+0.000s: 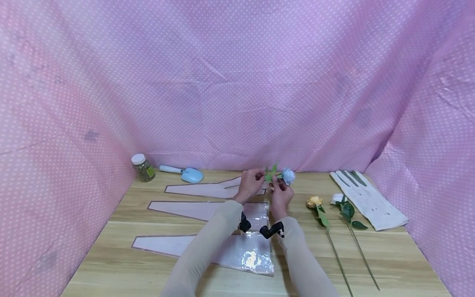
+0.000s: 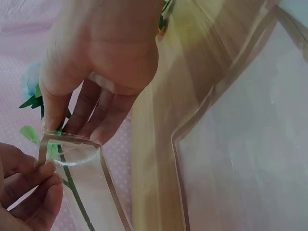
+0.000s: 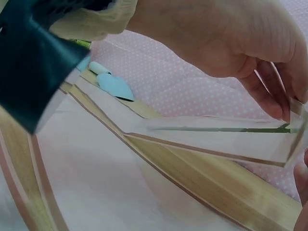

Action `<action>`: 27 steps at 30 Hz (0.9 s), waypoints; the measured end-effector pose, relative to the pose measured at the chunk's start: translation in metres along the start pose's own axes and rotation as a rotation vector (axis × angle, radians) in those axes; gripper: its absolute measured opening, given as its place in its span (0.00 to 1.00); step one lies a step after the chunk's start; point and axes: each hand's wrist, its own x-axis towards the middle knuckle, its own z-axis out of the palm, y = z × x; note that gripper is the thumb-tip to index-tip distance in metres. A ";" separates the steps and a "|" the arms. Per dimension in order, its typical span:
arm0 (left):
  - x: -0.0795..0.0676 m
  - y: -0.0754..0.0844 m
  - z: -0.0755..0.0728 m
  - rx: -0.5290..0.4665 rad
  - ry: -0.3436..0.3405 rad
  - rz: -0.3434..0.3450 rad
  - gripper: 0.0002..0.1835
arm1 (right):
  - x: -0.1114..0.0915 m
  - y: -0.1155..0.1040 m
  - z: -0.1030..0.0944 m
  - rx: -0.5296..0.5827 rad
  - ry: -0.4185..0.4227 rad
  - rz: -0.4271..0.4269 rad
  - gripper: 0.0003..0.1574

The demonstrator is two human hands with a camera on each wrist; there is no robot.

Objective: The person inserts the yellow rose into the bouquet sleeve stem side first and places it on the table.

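Observation:
A pale blue artificial rose (image 1: pixel 288 176) with green leaves lies sideways at the back middle, its stem (image 2: pixel 77 197) running inside a clear, brown-edged flower sleeve (image 3: pixel 216 149). My left hand (image 1: pixel 252 183) pinches the sleeve's edge by its opening, as the right wrist view shows. In the left wrist view its fingers (image 2: pixel 41 192) are low at the left. Nearer the bloom, my right hand (image 1: pixel 281 198) holds the rose at the stem and leaves, fingertips right at the sleeve's mouth (image 2: pixel 72 137). The sleeve's mouth end is raised off the table.
Two more sleeves lie flat, a middle one (image 1: pixel 178 207) and a front one (image 1: pixel 163 243), under my forearms. To the right are a yellow rose (image 1: pixel 314 202), a white rose (image 1: pixel 337 199) and white work gloves (image 1: pixel 375 206). A jar (image 1: pixel 143 168) and blue trowel (image 1: pixel 192 175) stand back left.

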 end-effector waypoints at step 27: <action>0.006 0.005 -0.007 0.122 0.072 -0.060 0.04 | 0.004 -0.006 0.000 0.087 -0.015 -0.019 0.13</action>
